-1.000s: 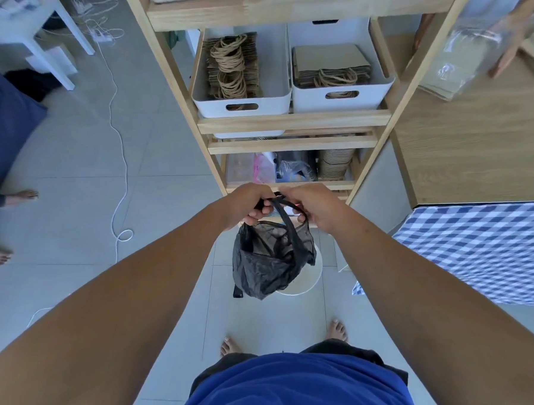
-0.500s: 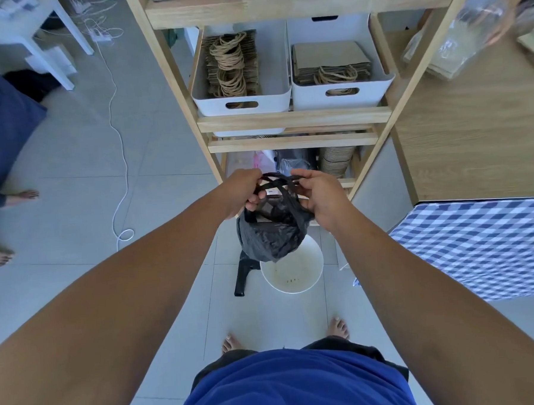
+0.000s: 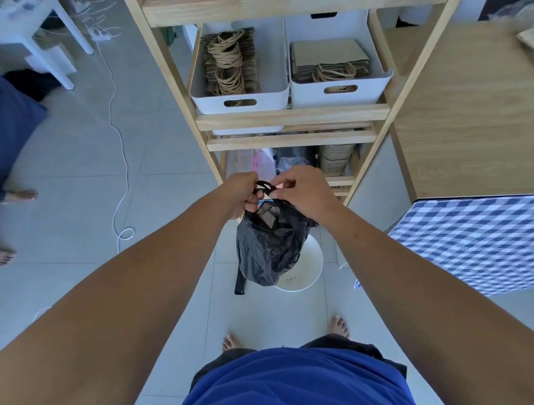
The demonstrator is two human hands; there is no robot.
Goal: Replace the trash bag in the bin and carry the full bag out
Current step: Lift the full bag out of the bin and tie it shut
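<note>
Left hand (image 3: pixel 240 197), right hand (image 3: pixel 302 190): both pinching handles of full black bag (image 3: pixel 269 248), lifted clear above white bin (image 3: pixel 310 262). Bin unlined; relining, carry-out pending.

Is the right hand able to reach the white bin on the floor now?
Probably not at once: the right hand and left hand both grip the black trash bag, which hangs directly over the white bin.

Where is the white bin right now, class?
In the head view the white bin stands on the tiled floor just below centre, directly under the black trash bag, before the wooden shelf unit.
</note>
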